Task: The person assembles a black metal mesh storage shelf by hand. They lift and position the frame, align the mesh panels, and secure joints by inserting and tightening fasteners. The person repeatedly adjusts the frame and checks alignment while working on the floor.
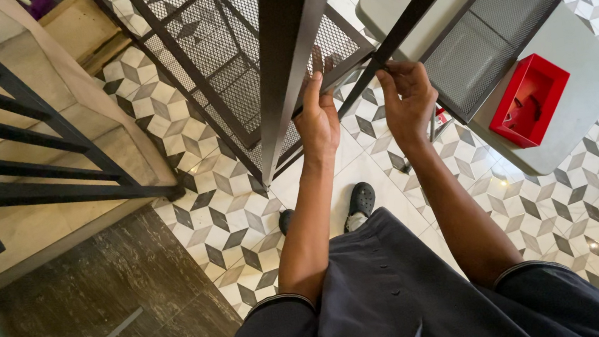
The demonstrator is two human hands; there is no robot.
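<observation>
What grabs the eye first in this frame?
The dark metal post rising straight toward the camera at top centre, with the black mesh rack behind it. Just below, the left hand rests on the rack's frame and the right hand pinches a slanted black bar where the two meet. At right, a bright red tray sits on the grey table beside a loose mesh panel, above the patterned tile floor.
</observation>
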